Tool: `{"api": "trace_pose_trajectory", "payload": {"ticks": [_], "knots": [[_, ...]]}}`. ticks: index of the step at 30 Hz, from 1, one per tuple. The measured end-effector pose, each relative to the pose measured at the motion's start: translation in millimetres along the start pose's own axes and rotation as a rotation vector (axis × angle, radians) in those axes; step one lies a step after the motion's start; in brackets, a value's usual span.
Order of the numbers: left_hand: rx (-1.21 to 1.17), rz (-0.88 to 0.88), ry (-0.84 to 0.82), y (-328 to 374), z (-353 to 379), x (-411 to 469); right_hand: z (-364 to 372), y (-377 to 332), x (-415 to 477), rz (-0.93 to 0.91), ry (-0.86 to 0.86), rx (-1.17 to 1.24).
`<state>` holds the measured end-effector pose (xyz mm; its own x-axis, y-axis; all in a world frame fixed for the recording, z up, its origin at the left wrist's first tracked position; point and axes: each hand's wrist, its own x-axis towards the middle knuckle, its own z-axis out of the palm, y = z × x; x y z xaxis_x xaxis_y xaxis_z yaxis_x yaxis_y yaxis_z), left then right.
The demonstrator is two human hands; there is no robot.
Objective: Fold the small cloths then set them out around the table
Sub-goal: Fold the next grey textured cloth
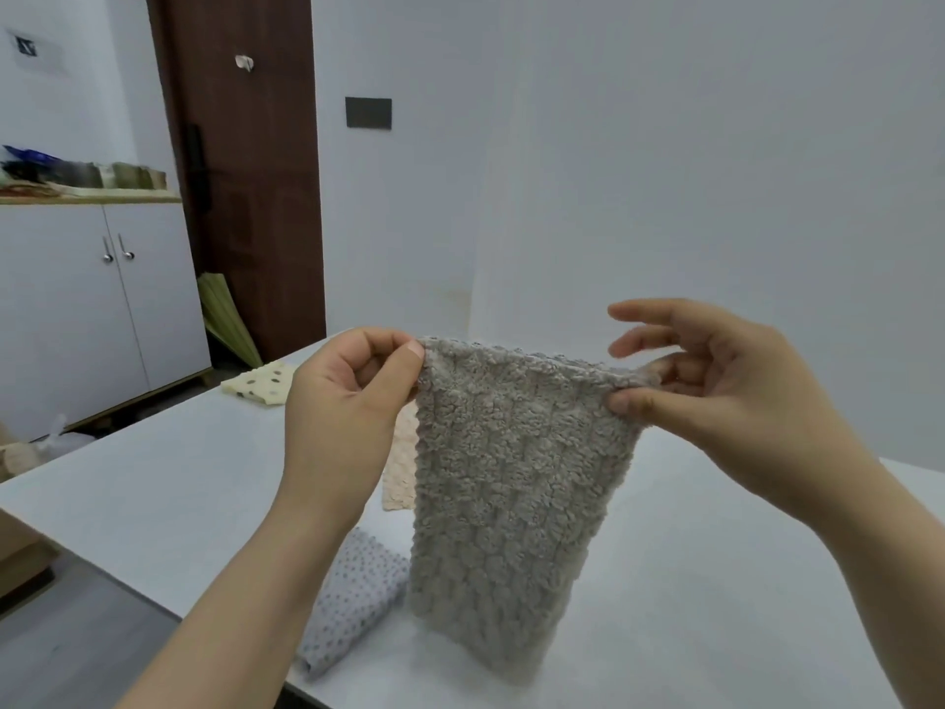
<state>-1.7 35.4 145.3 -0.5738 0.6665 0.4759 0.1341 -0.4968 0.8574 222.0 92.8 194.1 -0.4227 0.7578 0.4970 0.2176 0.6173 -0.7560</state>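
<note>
The upper left corner of a grey fluffy cloth [511, 493] is pinched between thumb and forefinger of the left hand [347, 396], its other fingers curled in. The upper right corner is pinched by the thumb and a finger of the right hand [716, 381], whose remaining fingers are spread. The cloth is held hanging over the white desk [153, 478]. From it, a peach cloth [401, 468] is partly hidden at 9 o'clock, a dotted cloth [353, 601] is laid on the desk at 7 o'clock, and a yellow spotted cloth [266, 383] at 10 o'clock, near the far corner. A white cabinet [76, 309] and brown door [255, 186] are seen beyond.
</note>
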Motion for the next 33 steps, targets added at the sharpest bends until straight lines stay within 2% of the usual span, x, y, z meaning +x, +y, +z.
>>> {"api": "trace_pose_trajectory", "payload": {"ticks": [3,7,13,16,19,23,27,33], "knots": [[0.041,0.034,-0.014,-2,0,-1,-2,3,-2,0.11,-0.081,0.057],[0.072,0.061,-0.036,-9,5,-6,-2,14,-8,0.165,-0.122,-0.084],[0.087,0.081,-0.035,-23,12,-18,-3,26,-18,0.227,-0.085,-0.021],[0.093,0.085,-0.105,-24,19,-26,-1,33,-23,0.249,-0.053,-0.108],[0.11,0.085,-0.166,-26,26,-33,8,36,-27,0.175,-0.049,-0.241],[0.146,0.109,-0.263,-25,31,-41,21,36,-30,0.034,-0.131,-0.343],[0.159,0.123,-0.34,-23,33,-48,30,37,-28,-0.02,-0.181,-0.258],[0.183,0.112,-0.312,-22,32,-51,35,39,-25,-0.025,-0.114,-0.117]]}}
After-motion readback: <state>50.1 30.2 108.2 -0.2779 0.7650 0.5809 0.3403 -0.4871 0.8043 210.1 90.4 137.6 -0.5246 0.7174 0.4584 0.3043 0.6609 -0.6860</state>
